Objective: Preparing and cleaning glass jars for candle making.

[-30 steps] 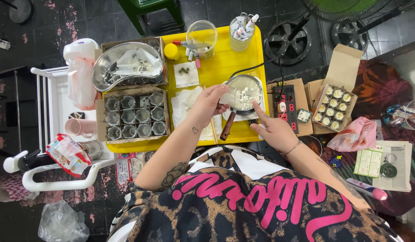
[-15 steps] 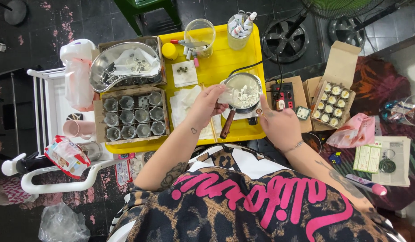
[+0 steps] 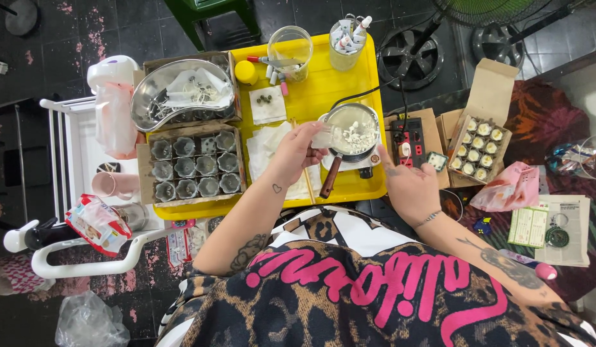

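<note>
My left hand (image 3: 293, 151) holds a small clear plastic bag (image 3: 325, 136) tilted at the rim of a small metal pot (image 3: 353, 128), which has white chunks inside and a brown handle (image 3: 330, 177). The pot sits on a small electric hotplate (image 3: 369, 166) on the yellow tray (image 3: 324, 83). My right hand (image 3: 406, 183) hovers right of the pot, holding nothing, its forefinger reaching toward the hotplate's front corner beside a power strip (image 3: 410, 138).
A cardboard box of empty glass cups (image 3: 194, 168) and a steel basin (image 3: 182, 95) lie left on the tray. A measuring cup (image 3: 290, 50), a jar of tools (image 3: 347, 40), a yellow ball (image 3: 246, 71). An open box of filled small cups (image 3: 480, 149) stands right. A white rack (image 3: 60, 160) is at the left.
My left hand has lifted the clear bag up to the pot's rim. My right hand has drawn back from the pot toward the hotplate's right side.
</note>
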